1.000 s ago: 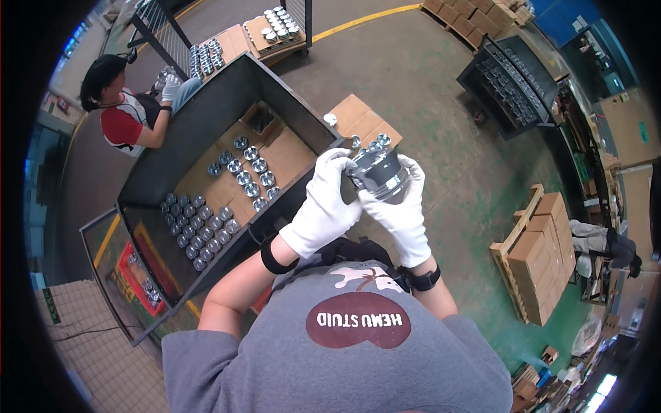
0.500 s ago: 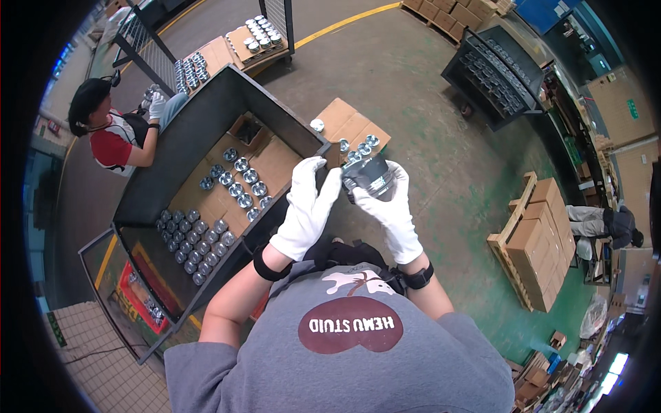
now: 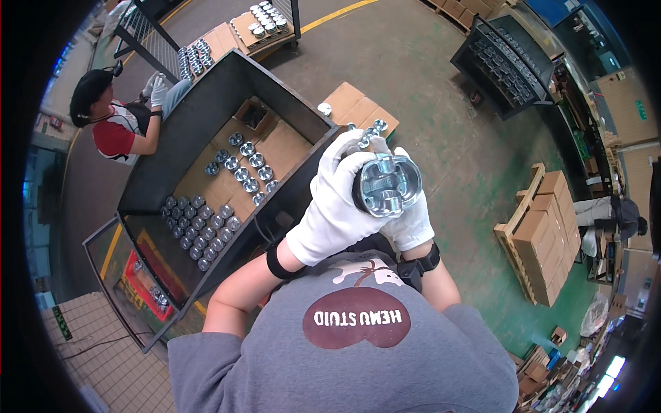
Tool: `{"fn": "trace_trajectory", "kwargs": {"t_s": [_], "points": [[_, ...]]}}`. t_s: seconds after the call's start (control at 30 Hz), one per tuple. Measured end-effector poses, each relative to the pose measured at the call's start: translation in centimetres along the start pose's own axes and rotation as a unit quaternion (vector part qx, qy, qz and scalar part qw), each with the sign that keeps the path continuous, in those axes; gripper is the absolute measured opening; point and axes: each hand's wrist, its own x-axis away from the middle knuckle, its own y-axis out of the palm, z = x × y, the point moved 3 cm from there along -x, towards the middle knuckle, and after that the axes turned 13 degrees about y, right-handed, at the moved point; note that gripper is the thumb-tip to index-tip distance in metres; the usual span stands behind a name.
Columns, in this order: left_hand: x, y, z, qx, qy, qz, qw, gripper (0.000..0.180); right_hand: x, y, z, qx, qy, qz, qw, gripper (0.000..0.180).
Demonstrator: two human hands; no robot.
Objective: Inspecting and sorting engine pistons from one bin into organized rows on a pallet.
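A shiny metal piston (image 3: pixel 389 184) is held up in front of my chest, its hollow underside with the pin bosses turned toward me. My left hand (image 3: pixel 334 203), in a white glove, wraps round its left side. My right hand (image 3: pixel 414 221), also gloved, grips it from behind and from the right; the piston hides part of those fingers. Beyond my hands, a few more pistons (image 3: pixel 379 125) stand on a cardboard sheet (image 3: pixel 354 103). To my left, a dark metal bin (image 3: pixel 148 180) lined with cardboard holds rows of pistons (image 3: pixel 200 230).
A co-worker (image 3: pixel 118 131) in white gloves is beyond the bin. Behind stands a cart with pistons on cardboard (image 3: pixel 237 31). At right are a dark rack of parts (image 3: pixel 506 65) and a pallet of boxes (image 3: pixel 544 237). Another person (image 3: pixel 623 219) bends at the far right.
The piston has turned from side-on to show its hollow underside, and has come nearer to me. My left hand has moved right, from beside it to a grip round it.
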Motion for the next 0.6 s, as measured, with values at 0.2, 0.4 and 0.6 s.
{"fn": "trace_trajectory", "kwargs": {"t_s": [0.2, 0.4, 0.6], "points": [[0.1, -0.3, -0.4, -0.006, -0.045, -0.035, 0.998, 0.074, 0.2, -0.9, 0.7, 0.069, -0.007, -0.120, 0.990, 0.050], [1.2, -0.5, -0.8, 0.031, -0.066, -0.043, 0.996, 0.074, -0.4, -0.6, 0.2, -0.005, 0.006, -0.015, 1.000, 0.048], [1.3, -0.6, -0.8, 0.042, -0.011, -0.045, 0.998, 0.080, 0.6, 1.3, -0.1, 0.047, -0.025, -0.007, 0.999, 0.049]]}}
